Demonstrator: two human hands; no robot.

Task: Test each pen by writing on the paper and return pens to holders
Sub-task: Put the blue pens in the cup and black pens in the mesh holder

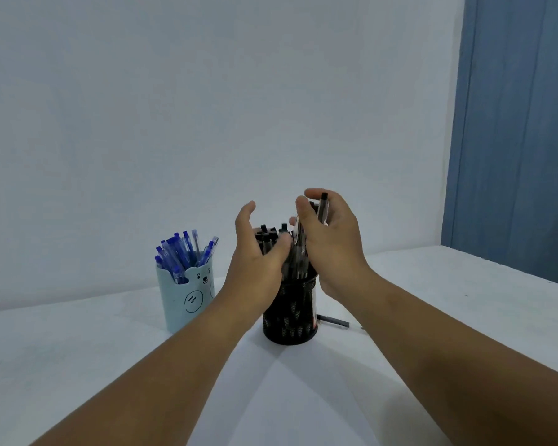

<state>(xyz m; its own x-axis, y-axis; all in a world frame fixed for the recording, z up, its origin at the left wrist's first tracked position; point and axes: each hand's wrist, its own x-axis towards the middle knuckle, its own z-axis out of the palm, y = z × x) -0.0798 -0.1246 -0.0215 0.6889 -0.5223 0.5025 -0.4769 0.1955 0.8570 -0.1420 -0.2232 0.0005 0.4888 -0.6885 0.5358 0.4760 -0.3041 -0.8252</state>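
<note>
A black mesh pen holder (pixel 290 320) stands mid-table, packed with several black-capped pens (pixel 268 237). My right hand (pixel 331 243) is over its right side, fingers closed around a clear black-capped pen (pixel 322 210) held upright above the holder. My left hand (pixel 255 259) cups the bundle of pens from the left, fingers spread, thumb pressed against the pens. A pale blue bear-face holder (pixel 187 297) with several blue pens (pixel 182 252) stands to the left. White paper (pixel 287 397) lies under my forearms.
One dark pen (pixel 334 320) lies flat on the table just behind and right of the black holder. The white table meets a pale wall at the back; a blue panel (pixel 512 140) rises at the far right.
</note>
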